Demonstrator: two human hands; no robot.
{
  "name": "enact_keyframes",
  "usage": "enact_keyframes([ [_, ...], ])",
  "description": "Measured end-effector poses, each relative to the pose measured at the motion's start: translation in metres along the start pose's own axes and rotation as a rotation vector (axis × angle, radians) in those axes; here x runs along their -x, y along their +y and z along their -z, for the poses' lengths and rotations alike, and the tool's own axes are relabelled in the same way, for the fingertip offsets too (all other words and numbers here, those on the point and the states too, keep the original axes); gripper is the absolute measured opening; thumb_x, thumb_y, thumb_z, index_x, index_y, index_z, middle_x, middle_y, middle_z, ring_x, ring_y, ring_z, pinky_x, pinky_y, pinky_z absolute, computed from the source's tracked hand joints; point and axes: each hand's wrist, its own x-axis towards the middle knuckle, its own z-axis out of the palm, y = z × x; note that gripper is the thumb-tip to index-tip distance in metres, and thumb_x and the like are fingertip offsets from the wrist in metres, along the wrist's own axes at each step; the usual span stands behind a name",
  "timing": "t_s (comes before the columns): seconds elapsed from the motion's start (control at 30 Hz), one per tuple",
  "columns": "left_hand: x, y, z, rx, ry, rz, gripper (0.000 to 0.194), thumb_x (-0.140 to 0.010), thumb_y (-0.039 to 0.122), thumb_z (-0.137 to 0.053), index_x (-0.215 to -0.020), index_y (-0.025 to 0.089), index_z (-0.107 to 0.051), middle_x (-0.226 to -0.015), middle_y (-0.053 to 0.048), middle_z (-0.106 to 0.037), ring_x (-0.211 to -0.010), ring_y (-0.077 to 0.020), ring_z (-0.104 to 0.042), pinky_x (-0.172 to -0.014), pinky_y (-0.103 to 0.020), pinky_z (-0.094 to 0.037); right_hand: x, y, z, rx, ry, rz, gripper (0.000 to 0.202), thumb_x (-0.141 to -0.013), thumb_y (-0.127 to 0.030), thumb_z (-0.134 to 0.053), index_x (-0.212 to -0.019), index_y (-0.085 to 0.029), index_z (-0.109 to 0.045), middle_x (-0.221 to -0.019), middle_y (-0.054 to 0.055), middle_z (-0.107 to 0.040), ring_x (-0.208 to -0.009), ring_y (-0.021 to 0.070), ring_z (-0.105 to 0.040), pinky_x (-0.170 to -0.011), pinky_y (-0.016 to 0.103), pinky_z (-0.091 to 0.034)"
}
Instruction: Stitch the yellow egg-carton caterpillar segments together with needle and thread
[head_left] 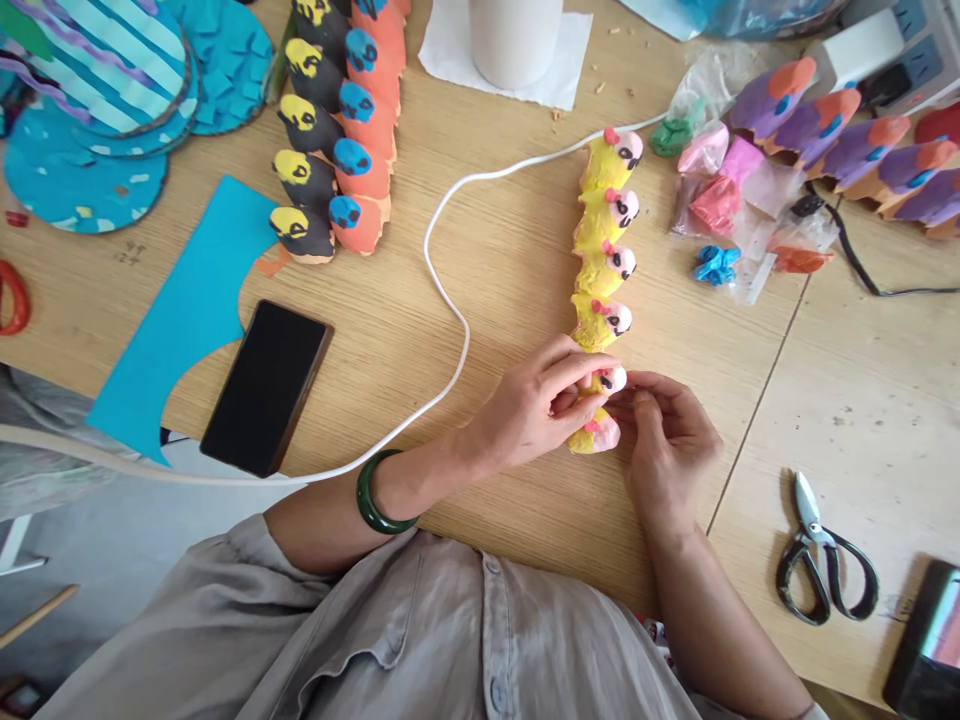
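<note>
A row of yellow bumps with pink-and-white faces, looking like clay on an egg-carton strip, runs up the table before me. My left hand, wearing a dark green bangle, grips this row near its close end, thumb and fingers around the second-nearest bump. Pink knobs and black marks sit on most of the faces; the nearest pink face shows no black mark. Close against the right side of the gripped bump is my right hand, its fingertips pinched together. Whatever lies between those fingertips is hidden.
Black-handled scissors lie at the right. Small bags of coloured clay are beyond my right hand. A white cable curves past a phone and blue sheet. Black-and-orange and purple rows stand farther back.
</note>
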Motion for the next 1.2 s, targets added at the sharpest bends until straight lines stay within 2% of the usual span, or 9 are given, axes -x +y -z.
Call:
enact_keyframes([
  [0.27, -0.003, 0.000, 0.005, -0.033, -0.021, 0.102, 0.020, -0.101, 0.016, -0.067, -0.120, 0.017, -0.072, -0.095, -0.002, -0.062, -0.075, -0.0088, -0.060, -0.070, -0.019, -0.055, 0.003, -0.002, 0.000, 0.021, -0.010, 0.052, 0.016, -0.099, -0.018, -0.064, -0.102, -0.022, -0.079, -0.096, 0.004, -0.083, -0.081, 0.0164, -0.082, -0.074, 0.030, -0.071],
  [0.6, -0.005, -0.003, 0.011, -0.003, -0.044, 0.156, 0.024, -0.096, 0.013, -0.066, -0.119, 0.017, -0.073, -0.090, 0.000, -0.059, -0.068, -0.0088, -0.050, -0.067, -0.023, -0.049, 0.004, -0.003, 0.001, 0.078, -0.060, 0.081, 0.013, -0.102, -0.025, -0.066, -0.104, -0.023, -0.078, -0.096, 0.004, -0.078, -0.084, 0.0167, -0.077, -0.077, 0.032, -0.069],
  [0.67, -0.005, -0.002, 0.012, 0.090, -0.018, 0.214, 0.023, -0.097, 0.018, -0.069, -0.119, 0.016, -0.074, -0.088, 0.000, -0.059, -0.068, -0.0086, -0.050, -0.066, -0.023, -0.047, 0.004, -0.003, 0.001, 0.071, -0.063, 0.083, 0.013, -0.102, -0.026, -0.065, -0.104, -0.023, -0.078, -0.097, 0.004, -0.078, -0.084, 0.0170, -0.077, -0.076, 0.033, -0.069],
  [0.73, -0.005, -0.001, 0.013, 0.301, 0.019, 0.324, 0.026, -0.100, 0.031, -0.071, -0.122, 0.018, -0.074, -0.087, 0.000, -0.060, -0.068, -0.0088, -0.052, -0.063, -0.023, -0.046, 0.005, -0.002, 0.001, 0.074, -0.052, 0.107, 0.013, -0.103, -0.026, -0.064, -0.104, -0.024, -0.077, -0.099, 0.004, -0.077, -0.086, 0.0170, -0.076, -0.075, 0.032, -0.068],
  [0.83, -0.005, 0.000, 0.014, 0.708, 0.008, 0.457, 0.038, -0.103, 0.050, -0.065, -0.128, 0.023, -0.073, -0.096, -0.003, -0.067, -0.074, -0.0100, -0.059, -0.068, -0.023, -0.053, 0.006, -0.001, 0.001, 0.139, -0.026, 0.214, 0.015, -0.104, -0.026, -0.061, -0.107, -0.025, -0.076, -0.103, 0.005, -0.075, -0.091, 0.0182, -0.073, -0.073, 0.033, -0.066],
  [0.93, -0.007, 0.003, 0.014, 0.951, -0.028, 0.463, 0.046, -0.102, 0.059, -0.062, -0.132, 0.026, -0.072, -0.120, -0.007, -0.073, -0.107, -0.0177, -0.071, -0.095, -0.032, -0.061, 0.006, -0.001, 0.004, 0.279, -0.018, 0.415, 0.018, -0.104, -0.023, -0.059, -0.114, -0.028, -0.074, -0.106, 0.006, -0.074, -0.095, 0.0213, -0.071, -0.074, 0.038, -0.063],
  [1.03, -0.009, 0.008, 0.014, 1.019, -0.110, 0.476, 0.056, -0.100, 0.066, -0.061, -0.138, 0.026, -0.068, -0.145, -0.011, -0.069, -0.140, -0.0260, -0.063, -0.117, -0.041, -0.054, 0.003, -0.004, 0.006, 0.460, -0.012, 0.687, 0.028, -0.098, -0.016, -0.066, -0.121, -0.030, -0.072, -0.104, 0.004, -0.074, -0.092, 0.0221, -0.070, -0.078, 0.041, -0.058],
  [1.1, -0.009, 0.012, 0.014, 1.008, -0.184, 0.502, 0.063, -0.099, 0.072, -0.057, -0.143, 0.027, -0.064, -0.155, -0.012, -0.062, -0.150, -0.0290, -0.056, -0.119, -0.044, -0.053, 0.002, -0.009, 0.007, 0.572, -0.019, 0.831, 0.035, -0.095, -0.015, -0.070, -0.126, -0.032, -0.071, -0.101, 0.003, -0.074, -0.087, 0.0206, -0.070, -0.079, 0.040, -0.054],
  [1.2, -0.007, 0.016, 0.013, 0.997, -0.266, 0.513, 0.069, -0.098, 0.076, -0.054, -0.148, 0.029, -0.060, -0.161, -0.012, -0.057, -0.155, -0.0299, -0.050, -0.120, -0.043, -0.052, 0.004, -0.015, 0.004, 0.669, -0.067, 0.922, 0.037, -0.095, -0.020, -0.073, -0.129, -0.033, -0.070, -0.101, 0.003, -0.073, -0.084, 0.0194, -0.069, -0.079, 0.040, -0.051],
])
